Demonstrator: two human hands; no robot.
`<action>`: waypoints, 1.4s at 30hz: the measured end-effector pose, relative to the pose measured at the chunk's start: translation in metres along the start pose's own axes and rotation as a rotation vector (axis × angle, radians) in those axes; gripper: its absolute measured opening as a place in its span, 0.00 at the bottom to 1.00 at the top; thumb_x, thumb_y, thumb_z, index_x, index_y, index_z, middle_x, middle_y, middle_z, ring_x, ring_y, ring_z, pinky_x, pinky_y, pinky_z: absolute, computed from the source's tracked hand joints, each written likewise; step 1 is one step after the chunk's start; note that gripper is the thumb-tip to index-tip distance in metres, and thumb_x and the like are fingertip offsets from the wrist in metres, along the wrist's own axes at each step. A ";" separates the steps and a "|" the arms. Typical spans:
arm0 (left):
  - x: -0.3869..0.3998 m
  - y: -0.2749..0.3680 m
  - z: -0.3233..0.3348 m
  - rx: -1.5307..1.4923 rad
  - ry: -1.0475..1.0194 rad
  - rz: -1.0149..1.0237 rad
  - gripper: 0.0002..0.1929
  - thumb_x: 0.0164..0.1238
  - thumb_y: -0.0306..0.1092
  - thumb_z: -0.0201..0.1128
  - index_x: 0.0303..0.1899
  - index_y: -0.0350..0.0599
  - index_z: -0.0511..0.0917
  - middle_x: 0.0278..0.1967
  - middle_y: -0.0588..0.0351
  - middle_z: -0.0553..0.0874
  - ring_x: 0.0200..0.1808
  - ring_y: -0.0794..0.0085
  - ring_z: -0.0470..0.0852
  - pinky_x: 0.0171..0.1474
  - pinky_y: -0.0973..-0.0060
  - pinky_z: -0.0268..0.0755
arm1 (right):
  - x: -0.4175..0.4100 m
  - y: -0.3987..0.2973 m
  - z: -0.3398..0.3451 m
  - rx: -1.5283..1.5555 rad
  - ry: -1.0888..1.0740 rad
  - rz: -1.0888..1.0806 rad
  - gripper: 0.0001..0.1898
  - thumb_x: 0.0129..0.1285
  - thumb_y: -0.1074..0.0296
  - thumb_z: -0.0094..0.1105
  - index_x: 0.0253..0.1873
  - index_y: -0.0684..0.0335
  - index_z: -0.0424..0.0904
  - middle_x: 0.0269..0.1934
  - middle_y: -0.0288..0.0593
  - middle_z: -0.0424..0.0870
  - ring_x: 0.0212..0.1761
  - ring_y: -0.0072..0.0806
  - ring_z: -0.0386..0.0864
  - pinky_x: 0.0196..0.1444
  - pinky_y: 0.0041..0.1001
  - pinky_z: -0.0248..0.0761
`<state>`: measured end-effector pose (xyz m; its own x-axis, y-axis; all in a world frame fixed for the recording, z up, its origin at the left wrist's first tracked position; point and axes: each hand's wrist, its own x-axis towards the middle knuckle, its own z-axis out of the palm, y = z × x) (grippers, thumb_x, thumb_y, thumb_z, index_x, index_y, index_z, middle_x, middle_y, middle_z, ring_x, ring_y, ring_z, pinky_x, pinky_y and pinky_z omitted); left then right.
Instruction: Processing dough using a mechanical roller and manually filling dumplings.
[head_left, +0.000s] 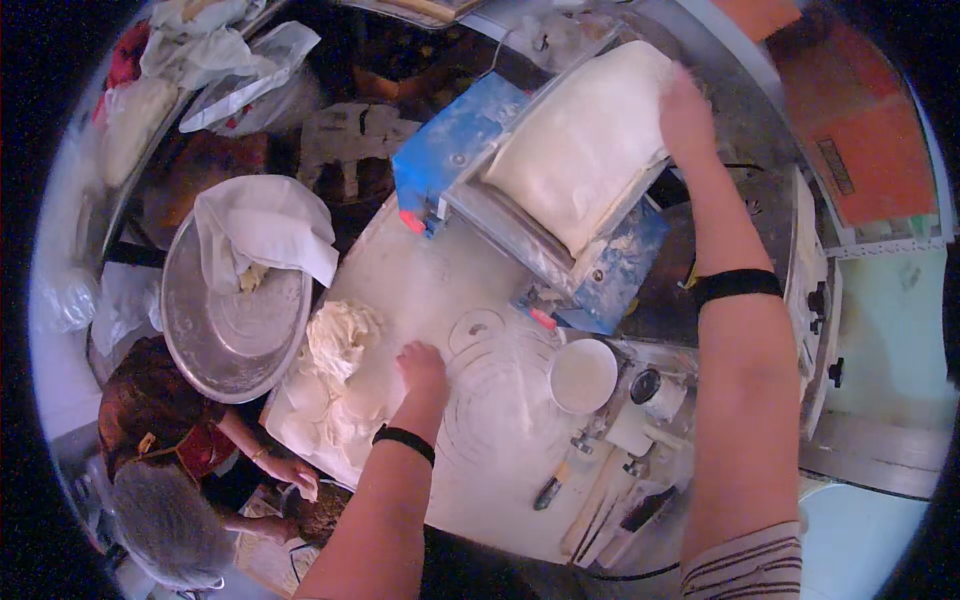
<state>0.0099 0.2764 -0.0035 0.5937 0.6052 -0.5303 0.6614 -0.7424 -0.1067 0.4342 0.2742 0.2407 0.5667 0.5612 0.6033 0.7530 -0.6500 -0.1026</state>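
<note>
A wide slab of pale dough lies on the inclined feed of a blue dough sheeter. My right hand touches the slab's upper right edge, slightly blurred; whether its fingers grip the dough cannot be told. On the floured worktop my left hand rests low with curled fingers, apart from a rough dough lump to its left. Flattened dough rounds lie below that lump. A white bowl of pale powder stands between my forearms.
A large metal basin, partly covered by white cloth, stands left of the worktop. A co-worker in a hair net works over a tray at lower left. A yellow-and-black handled tool, jar and sticks lie at the right.
</note>
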 end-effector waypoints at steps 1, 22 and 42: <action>0.000 0.001 -0.001 0.011 -0.003 0.009 0.11 0.62 0.34 0.52 0.43 0.51 0.77 0.43 0.58 0.76 0.49 0.68 0.73 0.46 0.69 0.67 | -0.003 -0.003 0.002 0.004 -0.134 -0.095 0.18 0.59 0.72 0.44 0.54 0.70 0.70 0.51 0.55 0.75 0.54 0.49 0.71 0.57 0.37 0.63; -0.001 -0.011 0.003 0.124 -0.002 0.138 0.17 0.58 0.42 0.58 0.48 0.50 0.74 0.46 0.57 0.76 0.52 0.65 0.73 0.46 0.72 0.70 | -0.191 -0.220 -0.076 1.083 -0.082 0.311 0.06 0.59 0.71 0.55 0.38 0.65 0.80 0.34 0.41 0.83 0.37 0.26 0.78 0.44 0.25 0.69; -0.001 -0.017 -0.014 0.124 -0.005 0.293 0.39 0.28 0.51 0.78 0.47 0.43 0.72 0.45 0.49 0.77 0.49 0.58 0.76 0.49 0.64 0.73 | -0.569 -0.119 -0.207 0.580 -0.920 0.999 0.08 0.54 0.68 0.62 0.37 0.64 0.78 0.28 0.41 0.79 0.31 0.25 0.77 0.36 0.25 0.69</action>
<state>0.0045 0.2929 0.0103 0.7481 0.3592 -0.5579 0.4015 -0.9145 -0.0503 -0.0472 -0.0737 0.0731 0.7605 0.2784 -0.5866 -0.1689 -0.7876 -0.5927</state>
